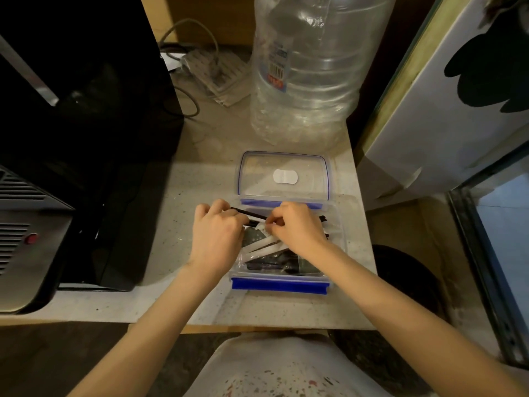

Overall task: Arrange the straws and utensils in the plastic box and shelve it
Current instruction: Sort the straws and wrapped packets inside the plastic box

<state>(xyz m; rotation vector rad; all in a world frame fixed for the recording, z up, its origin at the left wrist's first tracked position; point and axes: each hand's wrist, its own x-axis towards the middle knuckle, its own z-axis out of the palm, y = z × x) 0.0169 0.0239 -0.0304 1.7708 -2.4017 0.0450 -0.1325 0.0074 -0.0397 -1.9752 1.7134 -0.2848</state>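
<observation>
A clear plastic box [279, 286] with blue clips sits on the pale counter, holding white paper-wrapped straws [264, 245] and dark wrapped utensils [274, 265]. Its clear lid [283, 176] lies flat just behind it. My left hand [216, 233] is closed around black straws [252, 217] at the box's left edge. Over the box's middle, my right hand [297, 229] pinches the same bundle together with a white wrapper end. Both hands hide part of the contents.
A large empty water bottle [309, 67] stands behind the lid. A black appliance [86, 138] fills the left side, with cables and a power strip [211, 73] at the back. A white panel [443, 110] rises on the right; the counter's front edge [257, 325] is near.
</observation>
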